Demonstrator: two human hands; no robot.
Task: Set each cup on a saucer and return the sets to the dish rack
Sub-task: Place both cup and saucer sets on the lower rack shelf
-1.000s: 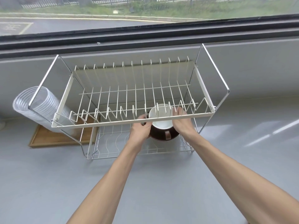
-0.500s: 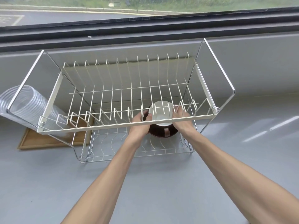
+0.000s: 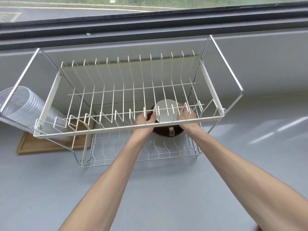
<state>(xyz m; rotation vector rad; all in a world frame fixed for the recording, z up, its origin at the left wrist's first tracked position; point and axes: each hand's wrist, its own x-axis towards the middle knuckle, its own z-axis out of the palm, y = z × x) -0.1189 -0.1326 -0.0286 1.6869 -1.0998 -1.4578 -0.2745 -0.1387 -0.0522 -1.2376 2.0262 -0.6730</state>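
Observation:
A white cup (image 3: 166,111) stands on a dark brown saucer (image 3: 164,133) inside the lower tier of the two-tier wire dish rack (image 3: 126,126). The cup's handle points toward me. My left hand (image 3: 145,121) grips the saucer's left edge, its fingers curled beside the cup. My right hand (image 3: 187,115) grips the saucer's right edge. Both hands reach under the rack's cream upper tier, whose wires partly hide the cup and my fingers. The set is low in the rack; I cannot tell whether it touches the lower grid.
The rack's lower wire shelf (image 3: 116,147) extends left of the set. A stack of clear plastic cups (image 3: 28,107) lies on its side over a wooden tray (image 3: 41,145) to the left. Grey countertop (image 3: 250,139) surrounds the rack; a window ledge runs behind.
Both hands have carried the cup and saucer slightly deeper under the upper tier. The camera has moved closer and tilted down over the rack.

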